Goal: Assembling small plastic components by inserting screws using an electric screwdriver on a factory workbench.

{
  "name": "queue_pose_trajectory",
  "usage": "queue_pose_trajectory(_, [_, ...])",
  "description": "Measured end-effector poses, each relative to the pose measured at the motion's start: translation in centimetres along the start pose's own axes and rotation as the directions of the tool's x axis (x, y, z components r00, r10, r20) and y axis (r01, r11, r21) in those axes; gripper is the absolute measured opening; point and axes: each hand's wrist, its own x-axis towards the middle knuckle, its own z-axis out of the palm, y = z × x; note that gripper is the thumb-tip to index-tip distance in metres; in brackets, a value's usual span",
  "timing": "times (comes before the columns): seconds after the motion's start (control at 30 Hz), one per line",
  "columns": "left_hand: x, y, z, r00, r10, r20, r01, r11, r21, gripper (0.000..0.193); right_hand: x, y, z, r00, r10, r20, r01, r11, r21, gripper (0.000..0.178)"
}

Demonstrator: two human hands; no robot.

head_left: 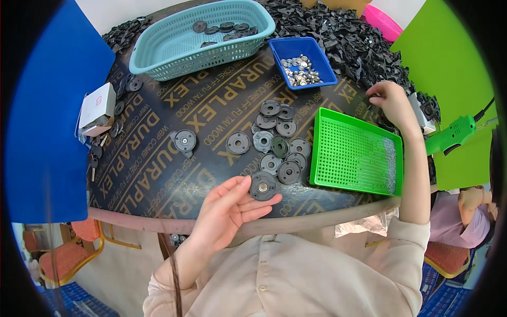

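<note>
My left hand (229, 208) holds a round black plastic disc (263, 186) with a shiny metal piece at its centre, thumb on its edge and fingers under it. At the right, my right hand (392, 100) reaches beyond the green tray to the edge of a heap of small black plastic pieces (343, 39). Its thumb and fingertips are pinched together; what lies between them is too small to make out. In front of my left hand, several similar black discs (270, 164) lie in a loose cluster. Farther left sits a disc with a metal centre (185, 141).
A green perforated tray (348, 150) holds tiny silvery parts along its right side. Behind are a blue bin (330, 79) of metal caps and a light-blue basket (158, 71) with several discs. A green power tool (453, 134) is at right, a white box (98, 108) at left.
</note>
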Motion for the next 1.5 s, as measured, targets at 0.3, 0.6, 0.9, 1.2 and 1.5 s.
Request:
queue_pose_trajectory(0.3, [0.2, -0.5, 0.8, 0.997, -0.043, 0.058, 0.041, 0.998, 0.045, 0.039, -9.1, -7.0, -1.0, 0.995, 0.021, 0.098, -0.097, 0.461, 0.882, 0.036])
queue_pose_trajectory(0.6, [0.4, -1.0, 1.4, 0.997, -0.061, 0.056, 0.06, 0.998, 0.02, 0.036, -14.7, -11.7, 4.2, 0.996, -0.032, -0.082, 0.087, 0.197, 0.977, 0.036])
queue_pose_trajectory(0.9, [0.1, -1.6, 2.4, 0.992, -0.042, 0.117, 0.064, 0.979, -0.191, 0.035, -16.0, -15.1, 8.4, 0.981, -0.037, -0.191, 0.193, 0.298, 0.935, 0.032])
queue_pose_trajectory(1.2, [-0.1, -1.7, 2.4, 0.992, -0.039, 0.119, 0.052, 0.993, -0.11, 0.035, -16.6, -15.7, 9.2, 0.999, 0.043, 0.001, 0.004, -0.096, 0.995, 0.031])
queue_pose_trajectory(1.5, [-0.2, -2.4, 2.5, 0.995, 0.055, 0.086, -0.053, 0.998, -0.029, 0.034, -16.6, -15.8, 9.6, 0.997, 0.043, -0.066, 0.067, -0.014, 0.998, 0.033])
